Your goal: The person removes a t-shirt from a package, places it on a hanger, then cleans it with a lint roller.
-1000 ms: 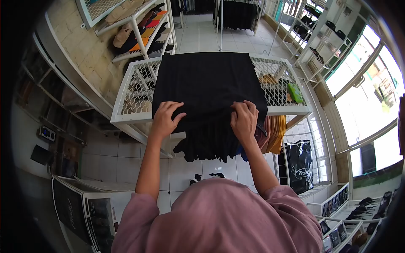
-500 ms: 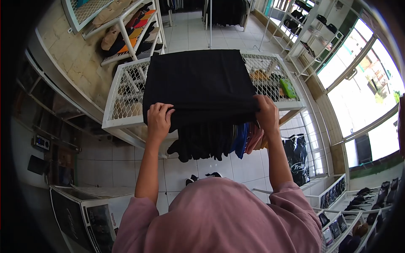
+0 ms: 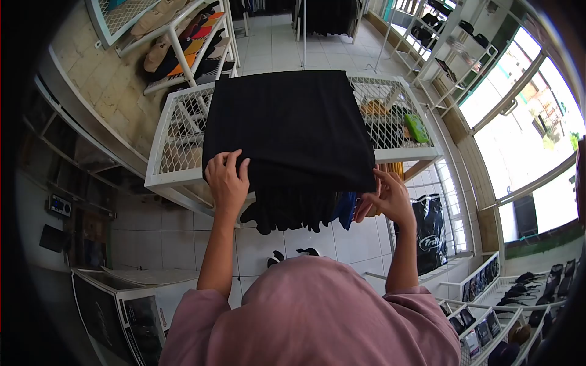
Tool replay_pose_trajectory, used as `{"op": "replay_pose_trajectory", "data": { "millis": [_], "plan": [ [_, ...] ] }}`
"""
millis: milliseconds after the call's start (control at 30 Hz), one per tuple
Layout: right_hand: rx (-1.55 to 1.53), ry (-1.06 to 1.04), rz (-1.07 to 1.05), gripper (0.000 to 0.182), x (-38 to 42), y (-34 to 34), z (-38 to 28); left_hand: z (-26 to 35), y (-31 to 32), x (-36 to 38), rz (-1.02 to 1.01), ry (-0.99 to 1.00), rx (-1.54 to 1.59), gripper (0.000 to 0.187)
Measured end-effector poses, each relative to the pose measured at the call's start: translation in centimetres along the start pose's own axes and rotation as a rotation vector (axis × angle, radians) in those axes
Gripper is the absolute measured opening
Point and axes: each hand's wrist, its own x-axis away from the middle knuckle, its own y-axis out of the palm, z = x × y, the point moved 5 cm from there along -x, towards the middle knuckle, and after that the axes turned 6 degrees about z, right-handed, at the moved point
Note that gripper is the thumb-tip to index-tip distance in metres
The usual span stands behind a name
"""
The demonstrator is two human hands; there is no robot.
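Note:
A black garment (image 3: 287,125) lies spread flat over a white wire-mesh table (image 3: 174,149), its near edge hanging past the table's front. My left hand (image 3: 227,180) presses on the garment's near left corner with fingers curled over the fold. At the near right corner, my right hand (image 3: 384,196) has its fingers on the garment's lower edge. Below the table's front hang more clothes (image 3: 317,207), black, blue and orange.
A green packet (image 3: 416,128) and tan items lie under the mesh at the right. A shelf of folded clothes (image 3: 183,52) stands at the far left. A black bag (image 3: 427,235) hangs at the right, and white racks line the windows.
My right hand slid from the middle of the garment's near edge to its right corner, then dropped below the edge. My left hand shifted slightly left. The garment now lies smoother.

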Motion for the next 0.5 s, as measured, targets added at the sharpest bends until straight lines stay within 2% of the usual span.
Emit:
{"op": "replay_pose_trajectory", "data": {
  "millis": [33,100,133,167,233,267,300,333,367,433,500],
  "plan": [
    [-0.007,-0.009,0.002,0.054,-0.5,0.0,-0.4,0.7,-0.8,-0.5,0.029,0.031,0.060,0.027],
    [-0.211,-0.013,0.091,0.057,-1.8,-0.4,-1.0,1.4,-1.2,-1.1,0.047,0.029,0.085,0.030],
    [-0.207,0.044,0.111,0.044,-2.7,-0.6,-2.5,1.7,-1.1,-1.5,0.041,0.048,0.113,0.028],
    [-0.210,0.043,0.108,0.044,-3.7,0.4,-3.6,2.1,-0.9,-1.8,0.034,0.068,0.141,0.027],
    [-0.297,0.069,0.155,0.029,-5.7,2.3,-5.3,2.8,0.1,-2.5,0.086,0.118,0.135,0.024],
    [-0.298,0.067,0.154,0.029,-6.7,3.6,-5.6,2.9,1.2,-2.5,-0.015,0.104,0.132,0.023],
    [-0.172,-0.051,0.132,0.022,-7.9,5.3,-5.9,2.9,2.2,-2.5,-0.114,0.090,0.129,0.024],
    [-0.045,-0.168,0.112,0.019,-8.4,6.9,-6.2,3.0,2.7,-2.3,-0.093,0.127,0.073,0.027],
    [-0.048,-0.172,0.115,0.019,-8.6,8.1,-6.0,2.9,3.0,-2.0,-0.089,0.128,0.071,0.027],
    [0.157,-0.230,0.165,0.020,-9.2,9.5,-6.3,2.6,3.4,-1.7,-0.116,0.070,0.016,0.028],
    [0.178,-0.178,0.160,0.021,-9.3,10.2,-5.9,2.4,3.6,-1.5,-0.089,0.058,0.004,0.029]
  ]
}}
